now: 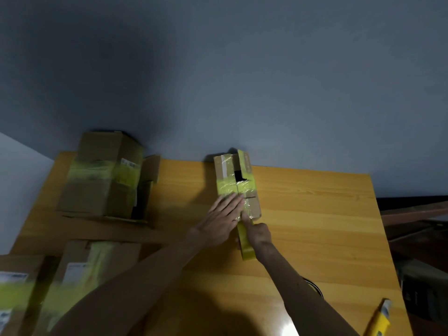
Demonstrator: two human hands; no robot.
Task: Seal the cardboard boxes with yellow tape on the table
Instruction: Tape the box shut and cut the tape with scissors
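Yellow strip mid-seal — the tape roll is gripped in the right hand, fingers curled round it, at the near end of the small cardboard box on the table. Meanwhile the left hand lies flat on top, pressing tape down. Next, I'd guess — pull taut, cut cleanly.

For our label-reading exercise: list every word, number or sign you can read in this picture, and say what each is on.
Nothing here can be read.
White label on the back-left box: barcode-like marks, too blurred to read.
White label on the near-left box: too blurred to read.
White label on the left-edge box: too blurred to read.
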